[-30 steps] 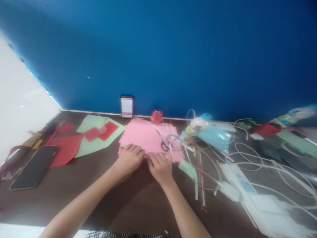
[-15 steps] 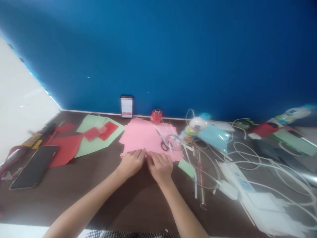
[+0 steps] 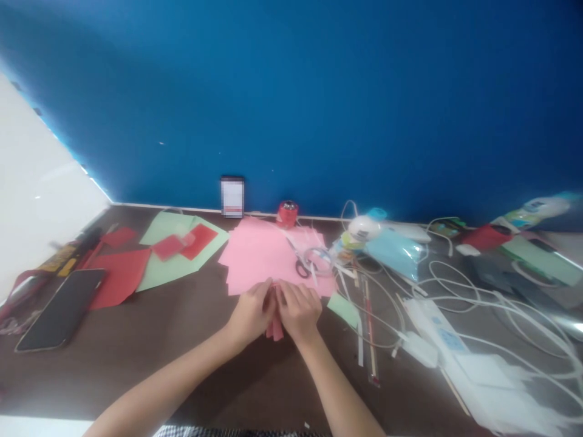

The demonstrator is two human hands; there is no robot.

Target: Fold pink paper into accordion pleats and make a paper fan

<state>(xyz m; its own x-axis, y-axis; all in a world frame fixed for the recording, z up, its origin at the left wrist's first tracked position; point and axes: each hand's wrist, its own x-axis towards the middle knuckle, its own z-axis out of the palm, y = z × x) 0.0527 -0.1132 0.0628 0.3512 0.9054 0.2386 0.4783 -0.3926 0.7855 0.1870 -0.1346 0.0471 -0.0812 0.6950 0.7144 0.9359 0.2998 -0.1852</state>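
Observation:
My left hand [image 3: 252,311] and my right hand [image 3: 299,311] meet at the near edge of a stack of pink paper sheets [image 3: 259,255]. Both pinch a small folded pink paper piece [image 3: 275,328], and its lower end hangs out below the fingers. The fingers of both hands are curled and pressed together on it. Scissors [image 3: 300,262] with black and clear handles lie on the pink sheets just beyond my right hand.
A dark phone [image 3: 59,308] lies at the left, with red paper [image 3: 119,273] and green paper [image 3: 169,261] beside it. A red tape roll [image 3: 287,213] and a small upright phone [image 3: 232,196] stand by the blue wall. White cables, chargers [image 3: 460,309] and a ruler [image 3: 371,334] clutter the right.
My hands came together and drew back toward me from the pink stack's edge. The folded pink piece, flat under them before, is now lifted and pinched between both hands.

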